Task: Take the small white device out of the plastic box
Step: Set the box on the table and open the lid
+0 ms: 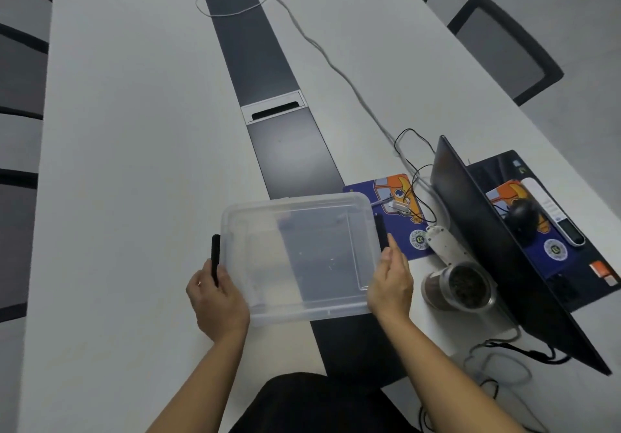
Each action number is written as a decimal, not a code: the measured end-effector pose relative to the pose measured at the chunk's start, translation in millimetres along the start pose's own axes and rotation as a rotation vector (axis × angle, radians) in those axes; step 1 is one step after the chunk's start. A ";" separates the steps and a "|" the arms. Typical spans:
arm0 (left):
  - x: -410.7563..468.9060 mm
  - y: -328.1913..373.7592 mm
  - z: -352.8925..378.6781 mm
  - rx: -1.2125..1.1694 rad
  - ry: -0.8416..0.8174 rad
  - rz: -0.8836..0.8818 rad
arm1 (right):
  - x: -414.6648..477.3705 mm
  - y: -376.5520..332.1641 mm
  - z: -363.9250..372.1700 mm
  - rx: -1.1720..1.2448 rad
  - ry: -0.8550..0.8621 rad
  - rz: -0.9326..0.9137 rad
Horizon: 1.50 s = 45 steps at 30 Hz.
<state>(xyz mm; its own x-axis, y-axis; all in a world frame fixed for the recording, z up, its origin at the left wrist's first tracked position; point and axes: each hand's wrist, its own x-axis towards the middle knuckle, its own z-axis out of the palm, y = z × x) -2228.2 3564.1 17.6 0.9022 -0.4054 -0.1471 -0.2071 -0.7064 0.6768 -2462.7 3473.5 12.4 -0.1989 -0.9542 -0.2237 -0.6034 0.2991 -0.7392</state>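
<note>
A clear plastic box with its lid on sits on the white table in front of me, over the dark centre strip. It has a black latch on the left side and another black latch on the right. My left hand grips the left latch, which stands flipped outward. My right hand presses against the box's right side, index finger touching the right latch. Through the lid I see no device inside. A small white oblong device lies on the table right of the box.
An open dark laptop stands at the right, close to the box. A glass jar lies beside it. A blue printed mouse pad lies behind the box. Cables trail across the table. A chair stands at the far right.
</note>
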 end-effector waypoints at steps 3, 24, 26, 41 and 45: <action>3.4 -4.0 2.1 0.067 -0.031 0.028 | -1.1 -0.9 1.3 -0.127 0.085 0.009; -35.6 -10.6 -88.5 -0.289 -0.255 0.128 | -70.9 -6.1 -22.6 0.096 0.081 0.000; -55.6 -32.9 -96.8 -0.315 -0.291 0.094 | -104.2 8.8 -19.2 0.154 0.136 0.086; -81.3 -198.5 -66.5 0.305 -0.766 -0.063 | -193.4 105.6 -17.2 -0.176 -0.112 0.377; -72.4 -185.7 -60.1 0.320 -0.844 -0.072 | -164.8 100.3 -1.5 -0.254 -0.185 0.361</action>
<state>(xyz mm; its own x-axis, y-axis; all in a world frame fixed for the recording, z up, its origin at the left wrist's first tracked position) -2232.4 3759.5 -54.0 0.3653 -0.5559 -0.7467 -0.3699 -0.8228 0.4315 -2491.6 3660.7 -23.9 -0.3033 -0.7680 -0.5642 -0.6956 0.5831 -0.4197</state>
